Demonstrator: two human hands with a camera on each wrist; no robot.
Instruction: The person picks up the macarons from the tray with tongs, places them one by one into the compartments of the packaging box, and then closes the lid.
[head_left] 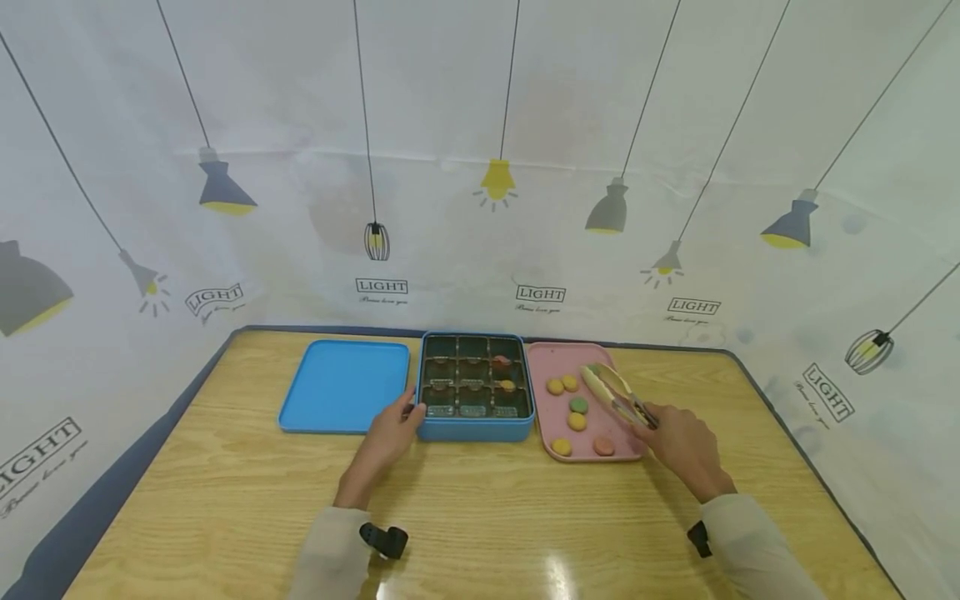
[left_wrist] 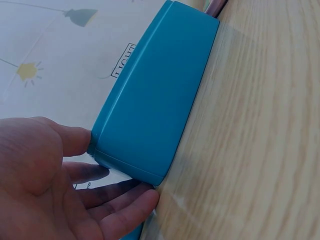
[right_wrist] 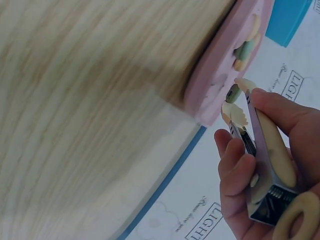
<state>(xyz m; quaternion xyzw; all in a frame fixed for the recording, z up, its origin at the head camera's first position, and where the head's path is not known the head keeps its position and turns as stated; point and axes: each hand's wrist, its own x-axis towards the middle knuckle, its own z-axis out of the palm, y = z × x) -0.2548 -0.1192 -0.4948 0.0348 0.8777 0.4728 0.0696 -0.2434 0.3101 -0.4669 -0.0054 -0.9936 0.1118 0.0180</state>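
Observation:
In the head view, a blue box [head_left: 476, 430] holds a clear divided insert. A red macaron [head_left: 501, 362] and a yellow macaron [head_left: 507, 386] lie in its right column. My left hand [head_left: 392, 429] grips the box's left side, thumb at the top rim and fingers low on the side in the left wrist view. My right hand [head_left: 681, 442] holds a pair of tongs [head_left: 618, 396] over the pink tray [head_left: 551, 358]. Between the tong tips is a green macaron [right_wrist: 232, 93]. On the tray lie several yellow macarons [head_left: 577, 422], another green macaron [head_left: 578, 405] and a pink macaron [head_left: 603, 446].
A flat blue lid [head_left: 345, 387] lies left of the box. The pink tray stands close against the box's right side. The wooden table [head_left: 480, 517] stretches toward me in front of them. A white printed curtain [head_left: 450, 100] rises behind the table and along both sides.

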